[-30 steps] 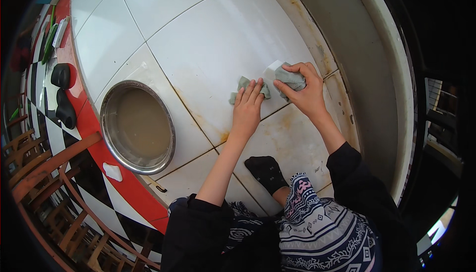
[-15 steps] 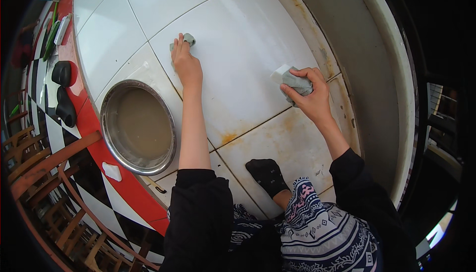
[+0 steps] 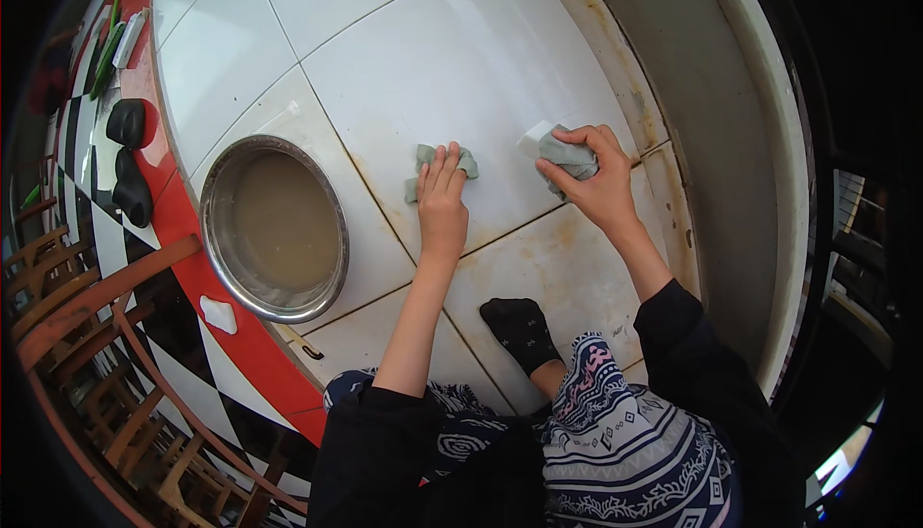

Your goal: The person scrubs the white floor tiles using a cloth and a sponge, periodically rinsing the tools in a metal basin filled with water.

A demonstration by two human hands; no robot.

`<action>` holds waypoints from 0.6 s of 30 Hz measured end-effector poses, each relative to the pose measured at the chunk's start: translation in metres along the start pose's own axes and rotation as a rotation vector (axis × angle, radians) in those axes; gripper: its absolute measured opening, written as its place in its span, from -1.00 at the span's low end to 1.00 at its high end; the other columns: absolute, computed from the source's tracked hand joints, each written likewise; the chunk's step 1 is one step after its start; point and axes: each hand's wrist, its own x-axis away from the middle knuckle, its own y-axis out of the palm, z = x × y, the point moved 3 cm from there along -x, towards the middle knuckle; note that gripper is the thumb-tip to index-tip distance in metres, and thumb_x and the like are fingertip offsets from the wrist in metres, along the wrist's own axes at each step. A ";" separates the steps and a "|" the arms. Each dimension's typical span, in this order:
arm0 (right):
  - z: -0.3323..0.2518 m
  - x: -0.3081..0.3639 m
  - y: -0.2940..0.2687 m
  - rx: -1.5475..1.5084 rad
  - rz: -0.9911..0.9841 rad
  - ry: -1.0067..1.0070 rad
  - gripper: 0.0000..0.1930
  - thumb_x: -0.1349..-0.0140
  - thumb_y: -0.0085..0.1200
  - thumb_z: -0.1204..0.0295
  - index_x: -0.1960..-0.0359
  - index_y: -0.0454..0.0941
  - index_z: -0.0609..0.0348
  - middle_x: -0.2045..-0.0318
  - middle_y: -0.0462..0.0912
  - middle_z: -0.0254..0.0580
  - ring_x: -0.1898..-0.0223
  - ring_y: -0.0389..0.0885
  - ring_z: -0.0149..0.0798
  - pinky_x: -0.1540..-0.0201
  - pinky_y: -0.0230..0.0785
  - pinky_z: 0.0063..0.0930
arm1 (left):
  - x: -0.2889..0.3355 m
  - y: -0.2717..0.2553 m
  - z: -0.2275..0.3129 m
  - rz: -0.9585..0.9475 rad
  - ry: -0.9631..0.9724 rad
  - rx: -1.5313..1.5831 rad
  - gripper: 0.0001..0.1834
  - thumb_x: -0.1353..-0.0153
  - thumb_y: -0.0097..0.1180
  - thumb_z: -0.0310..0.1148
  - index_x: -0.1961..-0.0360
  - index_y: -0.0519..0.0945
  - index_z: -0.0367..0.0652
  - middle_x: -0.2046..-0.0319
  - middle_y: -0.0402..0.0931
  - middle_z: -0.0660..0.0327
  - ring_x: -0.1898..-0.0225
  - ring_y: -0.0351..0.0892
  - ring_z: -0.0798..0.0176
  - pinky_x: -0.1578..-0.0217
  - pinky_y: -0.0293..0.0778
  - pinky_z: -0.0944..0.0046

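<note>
My left hand [image 3: 442, 203] presses a grey-green cloth [image 3: 467, 163] onto a large white floor tile [image 3: 385, 76], its fingers laid over the cloth and part of it bunched out on either side. To the right, my right hand [image 3: 608, 182] grips another grey-green cloth [image 3: 567, 157] between thumb and fingers. A white sponge-like block [image 3: 531, 138] sticks out from that cloth on its left side. Whether this block touches the tile I cannot tell. Left of my hands stands a round metal basin [image 3: 223, 206] holding murky brownish water [image 3: 288, 220].
Rusty stains mark the tile joints and the border along a low grey wall [image 3: 692, 95] at right. My socked foot [image 3: 519, 331] rests nearby. On the red edge at left lie a white lump [image 3: 218, 314] and black shoes [image 3: 132, 187]; wooden chairs [image 3: 106, 336] stand beyond.
My left hand has come back toward me and to the right with its cloth. The right hand, holding its cloth and white block, has barely moved.
</note>
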 end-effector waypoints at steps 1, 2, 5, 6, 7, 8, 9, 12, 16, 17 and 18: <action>-0.002 0.001 0.001 -0.008 -0.002 0.000 -0.66 0.10 0.39 0.43 0.23 0.60 0.11 0.32 0.48 -0.24 0.27 0.54 -0.28 0.17 0.42 -0.43 | 0.010 0.001 0.006 -0.034 0.015 0.008 -0.75 -0.03 -0.10 -0.77 0.30 0.52 -0.30 -0.19 0.39 0.18 -0.28 0.27 0.10 -0.25 0.18 0.02; -0.004 0.001 0.001 -0.015 -0.003 0.002 -0.66 0.10 0.39 0.43 0.23 0.60 0.11 0.32 0.48 -0.24 0.26 0.54 -0.28 0.17 0.42 -0.43 | 0.020 0.001 0.009 -0.069 0.031 0.016 -0.75 -0.02 -0.09 -0.78 0.31 0.51 -0.30 -0.19 0.38 0.19 -0.28 0.26 0.11 -0.25 0.18 0.02; -0.001 0.005 -0.004 0.020 -0.010 -0.010 -0.66 0.09 0.39 0.45 0.23 0.58 0.16 0.31 0.50 -0.25 0.24 0.53 -0.33 0.16 0.38 -0.49 | 0.038 -0.001 0.015 -0.166 0.039 0.108 -0.78 -0.05 -0.13 -0.78 0.33 0.48 -0.34 -0.19 0.39 0.15 -0.29 0.26 0.07 -0.23 0.20 0.03; -0.001 0.005 -0.007 0.022 -0.006 -0.007 -0.66 0.09 0.39 0.45 0.23 0.58 0.16 0.31 0.50 -0.25 0.24 0.53 -0.33 0.16 0.38 -0.49 | 0.035 -0.002 0.015 -0.168 0.044 0.111 -0.78 -0.05 -0.13 -0.78 0.33 0.48 -0.34 -0.19 0.39 0.15 -0.29 0.26 0.07 -0.23 0.20 0.03; 0.000 0.005 -0.010 0.030 0.004 0.000 -0.66 0.09 0.39 0.45 0.23 0.58 0.17 0.31 0.51 -0.25 0.23 0.53 -0.33 0.15 0.38 -0.49 | 0.029 -0.006 0.012 -0.071 -0.041 0.239 -0.81 -0.08 -0.15 -0.78 0.34 0.47 -0.35 -0.18 0.39 0.12 -0.28 0.26 0.03 -0.23 0.21 0.03; 0.002 0.006 -0.014 0.039 0.013 0.009 -0.66 0.09 0.39 0.45 0.24 0.58 0.17 0.31 0.51 -0.25 0.22 0.53 -0.33 0.15 0.38 -0.49 | 0.021 -0.009 0.007 0.026 -0.127 0.366 -0.83 -0.10 -0.16 -0.78 0.35 0.45 -0.37 -0.17 0.40 0.09 -0.28 0.26 0.00 -0.23 0.22 0.04; 0.008 0.008 -0.018 0.048 0.014 0.028 -0.66 0.09 0.39 0.45 0.24 0.58 0.17 0.31 0.51 -0.25 0.22 0.53 -0.33 0.15 0.38 -0.49 | 0.003 -0.015 0.006 0.088 -0.142 0.353 -0.82 -0.14 -0.18 -0.76 0.31 0.46 -0.39 -0.15 0.41 0.05 -0.26 0.27 -0.06 -0.23 0.23 0.04; 0.007 0.006 -0.035 0.087 0.054 0.011 -0.66 0.08 0.39 0.45 0.23 0.58 0.17 0.29 0.52 -0.26 0.22 0.52 -0.34 0.14 0.38 -0.50 | -0.062 -0.008 -0.007 0.157 -0.106 0.277 -0.79 -0.14 -0.14 -0.75 0.26 0.50 -0.36 -0.15 0.41 0.06 -0.26 0.28 -0.04 -0.24 0.22 0.04; 0.010 0.007 -0.031 0.073 0.096 -0.015 -0.65 0.10 0.39 0.41 0.22 0.60 0.11 0.29 0.51 -0.22 0.25 0.56 -0.26 0.17 0.42 -0.43 | -0.082 0.017 -0.012 0.064 0.027 0.067 -0.78 -0.10 -0.08 -0.72 0.27 0.55 -0.31 -0.13 0.44 0.09 -0.26 0.29 0.04 -0.23 0.22 0.06; 0.011 0.008 -0.032 0.067 0.092 0.001 -0.65 0.10 0.39 0.41 0.22 0.59 0.11 0.29 0.51 -0.22 0.25 0.56 -0.26 0.17 0.43 -0.44 | -0.077 0.024 -0.003 0.042 0.076 0.019 -0.79 -0.09 -0.06 -0.71 0.30 0.56 -0.30 -0.12 0.45 0.10 -0.25 0.30 0.07 -0.23 0.22 0.06; 0.010 0.010 -0.034 0.072 0.091 0.009 -0.65 0.10 0.39 0.41 0.22 0.59 0.11 0.29 0.51 -0.22 0.25 0.56 -0.26 0.17 0.43 -0.44 | -0.066 0.029 0.005 0.035 0.074 0.024 -0.79 -0.09 -0.06 -0.71 0.30 0.56 -0.30 -0.12 0.45 0.10 -0.25 0.30 0.07 -0.23 0.22 0.06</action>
